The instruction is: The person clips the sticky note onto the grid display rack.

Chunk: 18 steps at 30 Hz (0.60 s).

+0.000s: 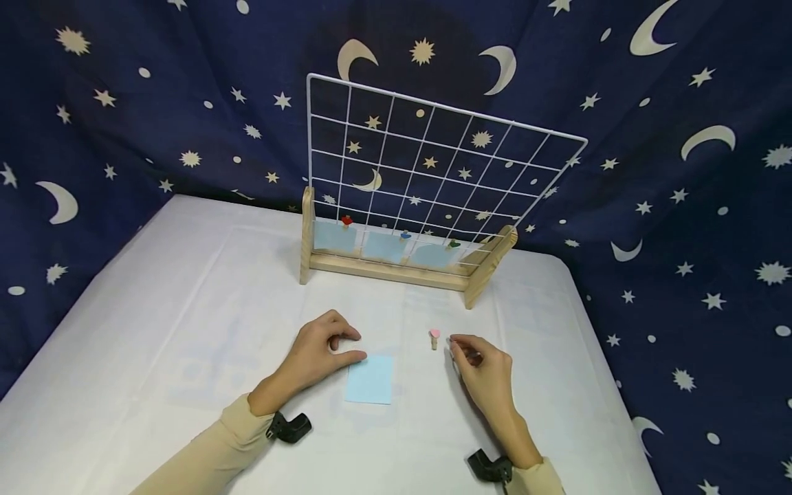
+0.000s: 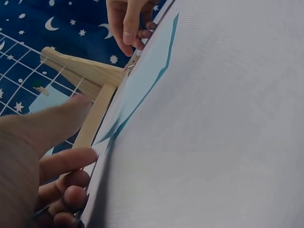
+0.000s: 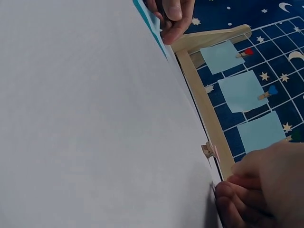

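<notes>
A light blue paper square (image 1: 369,380) lies on the white table, its top edge beside my left hand (image 1: 318,350). That hand's thumb and fingers are apart, with the thumb tip at the paper's upper left corner. In the left wrist view the paper (image 2: 149,71) extends away from the fingertips. To the right lies a small wooden clothespin (image 1: 434,339) with a pink heart on it. My right hand (image 1: 487,371) is just right of the clothespin, fingers loosely bent and holding nothing. The right wrist view shows the clothespin (image 3: 207,150) a little beyond the fingertips.
Behind the hands stands a white wire grid (image 1: 427,158) in a wooden base (image 1: 390,270). Three blue paper squares hang low on it, with a red clip (image 1: 346,221), a blue clip (image 1: 405,235) and a green clip (image 1: 454,244). A dark star-patterned cloth (image 1: 185,117) hangs behind.
</notes>
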Each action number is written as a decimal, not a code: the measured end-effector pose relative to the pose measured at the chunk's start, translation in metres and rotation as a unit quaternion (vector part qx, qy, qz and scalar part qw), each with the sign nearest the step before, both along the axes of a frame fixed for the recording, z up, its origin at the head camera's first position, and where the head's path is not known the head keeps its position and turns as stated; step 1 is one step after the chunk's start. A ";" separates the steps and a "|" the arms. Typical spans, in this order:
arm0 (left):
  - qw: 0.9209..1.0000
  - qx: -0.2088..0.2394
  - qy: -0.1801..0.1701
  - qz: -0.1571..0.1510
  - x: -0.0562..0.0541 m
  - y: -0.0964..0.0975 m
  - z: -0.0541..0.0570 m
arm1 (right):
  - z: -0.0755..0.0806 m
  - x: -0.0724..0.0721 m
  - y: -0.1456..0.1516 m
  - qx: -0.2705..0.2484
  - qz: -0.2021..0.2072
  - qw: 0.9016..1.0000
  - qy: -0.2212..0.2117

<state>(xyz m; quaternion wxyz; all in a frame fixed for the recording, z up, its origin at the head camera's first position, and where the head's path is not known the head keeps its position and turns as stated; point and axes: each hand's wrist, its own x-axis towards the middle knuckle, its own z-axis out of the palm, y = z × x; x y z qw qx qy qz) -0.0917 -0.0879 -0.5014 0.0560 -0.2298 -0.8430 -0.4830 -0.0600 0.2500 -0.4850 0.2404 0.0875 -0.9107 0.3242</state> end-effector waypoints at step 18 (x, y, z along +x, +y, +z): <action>0.993 -0.053 0.009 -0.107 0.005 0.000 0.003 | -0.003 0.000 0.003 -0.005 0.025 0.999 -0.025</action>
